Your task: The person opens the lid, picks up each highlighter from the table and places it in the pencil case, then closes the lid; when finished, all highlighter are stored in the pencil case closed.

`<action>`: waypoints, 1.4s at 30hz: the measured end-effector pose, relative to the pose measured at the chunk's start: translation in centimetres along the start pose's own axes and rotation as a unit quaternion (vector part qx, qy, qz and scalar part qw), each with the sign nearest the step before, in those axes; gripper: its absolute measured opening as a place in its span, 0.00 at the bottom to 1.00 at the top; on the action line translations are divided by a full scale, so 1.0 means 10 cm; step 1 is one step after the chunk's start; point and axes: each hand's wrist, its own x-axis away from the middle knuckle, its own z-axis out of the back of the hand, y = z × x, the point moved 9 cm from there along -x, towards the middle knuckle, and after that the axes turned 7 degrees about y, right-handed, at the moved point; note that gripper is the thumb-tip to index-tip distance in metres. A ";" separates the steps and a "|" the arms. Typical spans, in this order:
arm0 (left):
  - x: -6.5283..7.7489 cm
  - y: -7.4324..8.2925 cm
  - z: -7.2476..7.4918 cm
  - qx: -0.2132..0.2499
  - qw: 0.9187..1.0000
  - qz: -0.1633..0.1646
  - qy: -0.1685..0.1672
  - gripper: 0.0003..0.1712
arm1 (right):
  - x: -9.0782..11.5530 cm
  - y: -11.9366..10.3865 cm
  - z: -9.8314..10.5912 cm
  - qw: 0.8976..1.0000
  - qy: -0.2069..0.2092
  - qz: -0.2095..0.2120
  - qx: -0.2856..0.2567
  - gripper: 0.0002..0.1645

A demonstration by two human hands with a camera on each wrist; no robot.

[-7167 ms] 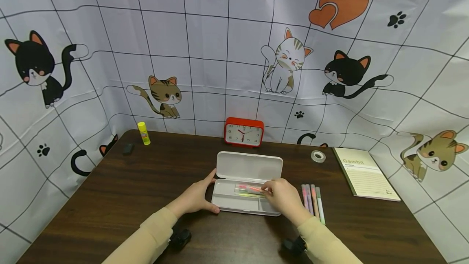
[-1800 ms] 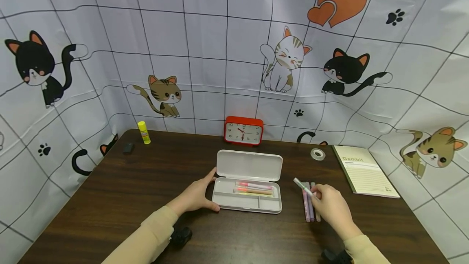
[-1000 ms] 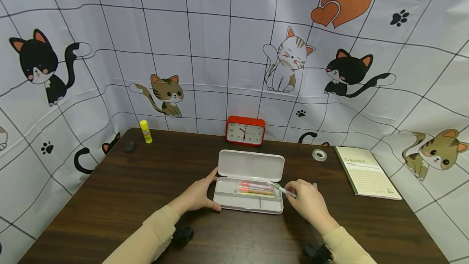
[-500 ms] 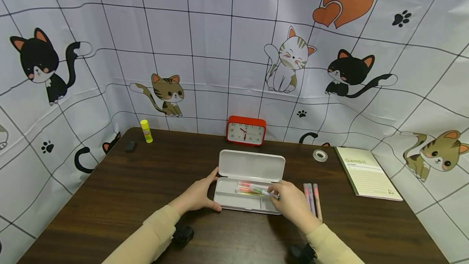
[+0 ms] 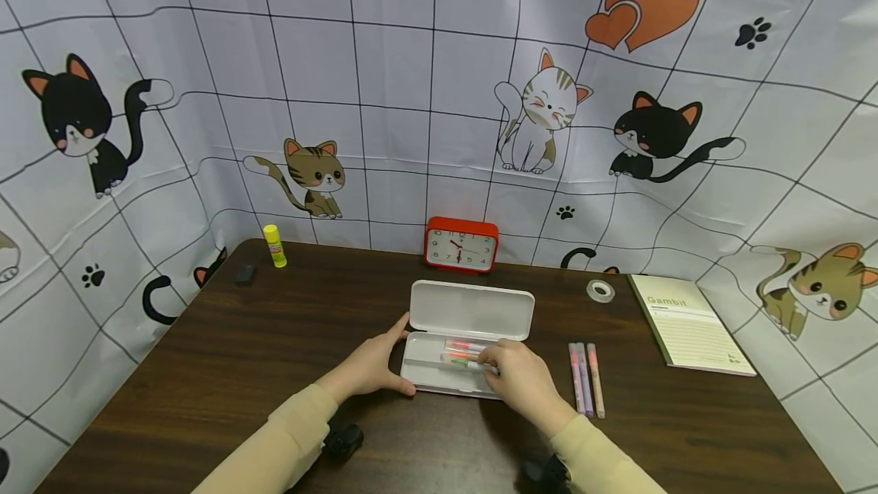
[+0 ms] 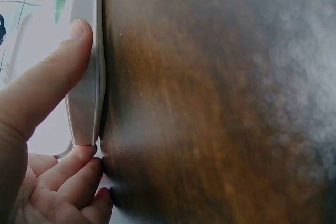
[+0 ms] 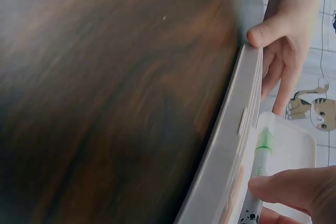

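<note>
A white pencil case (image 5: 472,311) lies with its lid raised in the middle of the desk. My left hand (image 5: 370,364) grips its left end, the thumb (image 6: 63,66) over the front wall and fingers round the end. My right hand (image 5: 524,380) pinches a green-tipped marker (image 7: 262,161) low over the case, its green end pointing left. Beside it in the case lie a pink-tipped marker (image 5: 459,345) and an orange one (image 5: 458,355), partly hidden by the fingers. On the desk to the right, a pink marker (image 5: 576,380), a purple marker (image 5: 585,380) and a peach marker (image 5: 596,380) form a row.
Behind the case stands a red clock (image 5: 461,244). A tape roll (image 5: 600,291) and a notepad (image 5: 691,324) lie at the back right. A yellow glue stick (image 5: 274,246) and a small dark block (image 5: 245,274) are at the back left.
My right hand has brought the green marker from the row on the right leftward into the case. Earlier it placed an orange marker there. The left hand stays on the case.
</note>
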 end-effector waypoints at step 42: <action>-0.01 0.00 0.00 -0.001 1.000 -0.016 0.004 0.72 | -0.16 -0.26 -0.10 1.000 0.001 0.015 -0.027 0.06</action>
